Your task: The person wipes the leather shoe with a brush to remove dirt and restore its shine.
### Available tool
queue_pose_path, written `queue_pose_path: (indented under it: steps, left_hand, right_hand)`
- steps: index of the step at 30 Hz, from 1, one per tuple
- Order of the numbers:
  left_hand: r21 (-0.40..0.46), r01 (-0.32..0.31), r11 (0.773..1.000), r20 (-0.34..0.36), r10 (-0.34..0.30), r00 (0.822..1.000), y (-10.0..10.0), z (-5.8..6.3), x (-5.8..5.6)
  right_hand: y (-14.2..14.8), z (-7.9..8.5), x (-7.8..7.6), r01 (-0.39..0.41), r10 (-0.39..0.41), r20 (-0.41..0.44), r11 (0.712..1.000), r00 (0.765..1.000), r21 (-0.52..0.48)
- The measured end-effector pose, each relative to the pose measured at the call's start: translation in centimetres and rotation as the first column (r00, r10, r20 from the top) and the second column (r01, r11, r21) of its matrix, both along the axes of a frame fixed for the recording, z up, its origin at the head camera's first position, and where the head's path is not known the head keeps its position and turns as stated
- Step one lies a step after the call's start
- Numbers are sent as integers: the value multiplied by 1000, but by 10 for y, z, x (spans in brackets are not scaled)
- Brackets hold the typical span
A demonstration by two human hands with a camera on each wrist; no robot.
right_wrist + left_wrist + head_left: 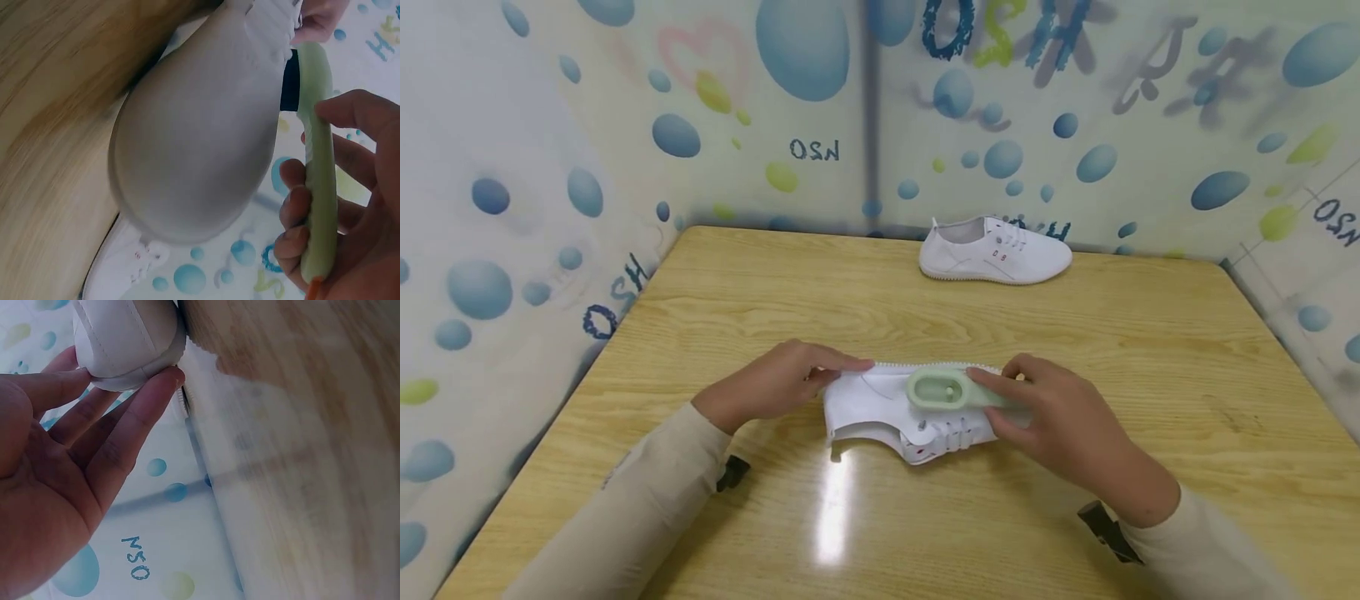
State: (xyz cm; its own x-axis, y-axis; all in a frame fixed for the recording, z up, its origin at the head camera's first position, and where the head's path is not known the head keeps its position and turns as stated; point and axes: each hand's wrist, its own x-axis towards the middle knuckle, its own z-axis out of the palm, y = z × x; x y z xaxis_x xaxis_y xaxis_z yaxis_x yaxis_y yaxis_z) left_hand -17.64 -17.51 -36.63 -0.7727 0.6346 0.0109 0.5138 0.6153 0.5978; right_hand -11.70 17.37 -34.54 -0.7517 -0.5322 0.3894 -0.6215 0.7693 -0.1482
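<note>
A white lace-up shoe [872,400] lies on the wooden table with its heel to the left and its opening toward me. My left hand [782,379] holds the heel end; in the left wrist view, thumb and fingers pinch the heel [128,344] from both sides. My right hand [1060,412] grips a pale green brush [938,389] by its handle. Dark bristles [290,81] show in the right wrist view, against the shoe's side near the laces. The rounded toe [200,144] fills the middle of that view.
A second white shoe [1000,254] stands at the table's back edge, toe to the right. Behind the wooden table [760,292] rise walls [722,108] printed with blue and green drops. Light glares off the tabletop in front of the nearer shoe.
</note>
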Motion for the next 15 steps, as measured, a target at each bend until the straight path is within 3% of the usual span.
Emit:
queue_pose_path:
  steps: [5, 8, 12, 15]
  left_hand:
    - [4, 11, 1000, -1, -11, 1000, 1, 0, 0]
    - [8, 14, 1000, -8, -14, 1000, 2, 1, 0]
    - [-7, -3, 1000, -8, 3, 1000, 2, 1, 1]
    - [-18, -14, 1000, -1, 14, 1000, 1, 2, 2]
  right_hand:
    - [-12, -2, -1, -20, 19, 20, 998, 1000, 67]
    - [-11, 1, 0, 12, -19, 66, 995, 998, 98]
    - [-3, 10, 0, 68, -78, 122, 994, 989, 88]
    - [2, 17, 1, 72, -80, 134, 995, 988, 64]
